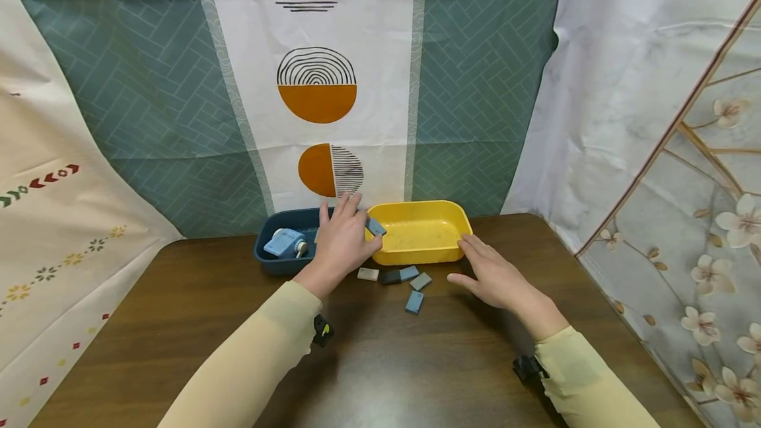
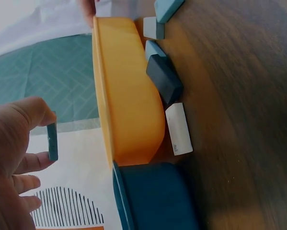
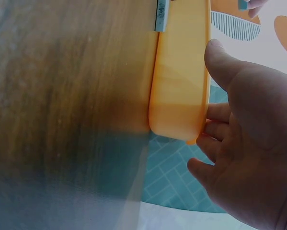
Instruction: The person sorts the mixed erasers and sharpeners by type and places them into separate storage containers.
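A small blue block [image 1: 376,226] is pinched in the left hand [image 1: 341,240], just over the yellow tray's [image 1: 454,213] near-left rim; the tray, seemingly empty, lies just right of that hand. The tray's right end is touched by the open right hand [image 1: 493,276]. More blocks [image 1: 414,301] are scattered below; a dark blue tray [image 1: 267,230] holds a light blue object

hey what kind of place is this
Probably a staged tabletop set, not a lived-in room: patterned cloth backdrops hang behind a wooden table bearing a yellow tray and a blue tray.
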{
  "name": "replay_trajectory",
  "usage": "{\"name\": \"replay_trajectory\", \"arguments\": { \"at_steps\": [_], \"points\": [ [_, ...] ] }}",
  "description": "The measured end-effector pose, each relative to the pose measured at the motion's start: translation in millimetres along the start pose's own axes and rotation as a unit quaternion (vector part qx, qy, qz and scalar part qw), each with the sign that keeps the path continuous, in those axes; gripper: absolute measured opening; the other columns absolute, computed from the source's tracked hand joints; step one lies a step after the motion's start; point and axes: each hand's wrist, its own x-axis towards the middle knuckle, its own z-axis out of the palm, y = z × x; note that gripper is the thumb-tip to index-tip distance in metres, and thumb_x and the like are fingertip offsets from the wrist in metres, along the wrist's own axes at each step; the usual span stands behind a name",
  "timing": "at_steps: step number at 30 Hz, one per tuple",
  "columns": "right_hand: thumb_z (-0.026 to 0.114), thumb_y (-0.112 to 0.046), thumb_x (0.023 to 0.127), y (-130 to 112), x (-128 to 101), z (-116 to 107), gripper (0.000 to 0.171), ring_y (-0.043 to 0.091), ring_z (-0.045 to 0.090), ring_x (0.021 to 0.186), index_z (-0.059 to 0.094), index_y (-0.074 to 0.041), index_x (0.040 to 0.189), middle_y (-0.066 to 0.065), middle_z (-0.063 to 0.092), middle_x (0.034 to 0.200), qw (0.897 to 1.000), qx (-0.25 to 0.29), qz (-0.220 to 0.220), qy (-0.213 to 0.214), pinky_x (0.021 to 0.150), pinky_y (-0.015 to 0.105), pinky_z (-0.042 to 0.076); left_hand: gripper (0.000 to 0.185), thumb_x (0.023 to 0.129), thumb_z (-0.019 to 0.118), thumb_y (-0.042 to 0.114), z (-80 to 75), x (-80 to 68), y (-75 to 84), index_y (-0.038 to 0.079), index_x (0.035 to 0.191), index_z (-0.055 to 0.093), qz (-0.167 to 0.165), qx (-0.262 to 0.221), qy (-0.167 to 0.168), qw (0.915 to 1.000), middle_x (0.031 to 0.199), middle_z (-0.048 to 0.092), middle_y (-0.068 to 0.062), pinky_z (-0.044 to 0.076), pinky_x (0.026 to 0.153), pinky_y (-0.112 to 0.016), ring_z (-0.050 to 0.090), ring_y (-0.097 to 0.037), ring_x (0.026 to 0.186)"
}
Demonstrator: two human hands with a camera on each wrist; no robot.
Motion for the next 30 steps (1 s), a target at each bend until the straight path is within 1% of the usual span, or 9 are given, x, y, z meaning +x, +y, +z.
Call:
{"name": "replay_trajectory", "arguments": {
  "at_steps": [4,14,21,30],
  "points": [
    [0.072,-0.045,0.108,-0.5,0.3,0.3,0.086,0.048,0.028,0.163,0.037,0.009,0.166,0.029,0.03,0.176,1.0,-0.001,-0.002,0.002,0.128,0.064,0.028,0.049,0.098,0.08,0.047,5.6,6.1,2.6,0.005,0.123,0.08,-0.005,0.008,-0.014,0.9999,0.173,0.041,-0.018,0.013,0.129,-0.074,0.028,-0.039,0.165],
    [0.073,-0.045,0.107,1.6,0.9,1.6,0.087,0.048,0.028,0.163,0.037,0.009,0.166,0.029,0.03,0.176,1.0,0.002,-0.003,0.006,0.128,0.065,0.029,0.045,0.101,0.077,0.044,17.9,21.0,7.0,0.004,0.122,0.079,-0.022,0.001,-0.04,0.999,0.175,0.039,-0.016,0.008,0.13,-0.073,0.026,-0.04,0.165],
    [0.071,-0.048,0.107,1.0,0.6,0.8,0.088,0.048,0.028,0.163,0.037,0.009,0.166,0.029,0.03,0.176,1.0,-0.001,-0.002,0.005,0.128,0.065,0.029,0.045,0.103,0.076,0.043,24.7,28.1,8.8,0.006,0.127,0.078,-0.036,0.005,-0.05,0.9981,0.175,0.039,-0.016,0.007,0.13,-0.073,0.026,-0.039,0.165],
    [0.072,-0.045,0.108,0.1,0.2,0.0,0.086,0.047,0.028,0.163,0.037,0.008,0.166,0.028,0.03,0.176,1.0,-0.004,-0.001,0.002,0.128,0.064,0.028,0.049,0.104,0.074,0.044,33.2,37.5,6.3,0.007,0.135,0.075,-0.046,0.008,-0.059,0.9972,0.175,0.038,-0.015,0.007,0.13,-0.074,0.026,-0.039,0.165]
  ]
}}
